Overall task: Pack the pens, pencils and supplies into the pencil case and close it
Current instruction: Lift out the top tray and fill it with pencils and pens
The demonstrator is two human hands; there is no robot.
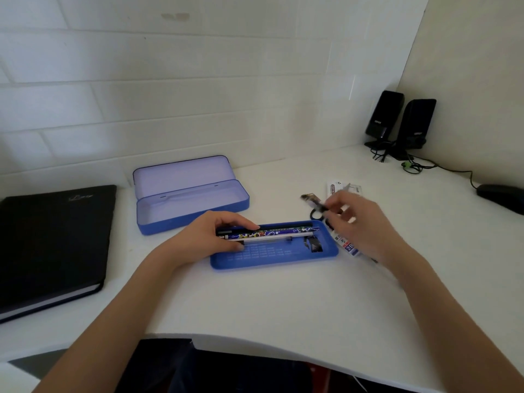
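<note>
On the white desk [255, 302], the open pencil case [192, 199] stands empty near the tiled wall; its blue tray [272, 258] lies just in front. Left hand [209, 236] pinches the pens and pencils [272, 232] along the tray's far edge. Right hand [360, 222] grasps a small dark item, blurred, possibly scissors [316, 211]. Risk: the bundle may roll loose if the pinch relaxes. Eraser packs [350, 248] remain outside. 2 speakers [399, 123] occupy the corner, a black notebook [51, 245] the left side.
</note>
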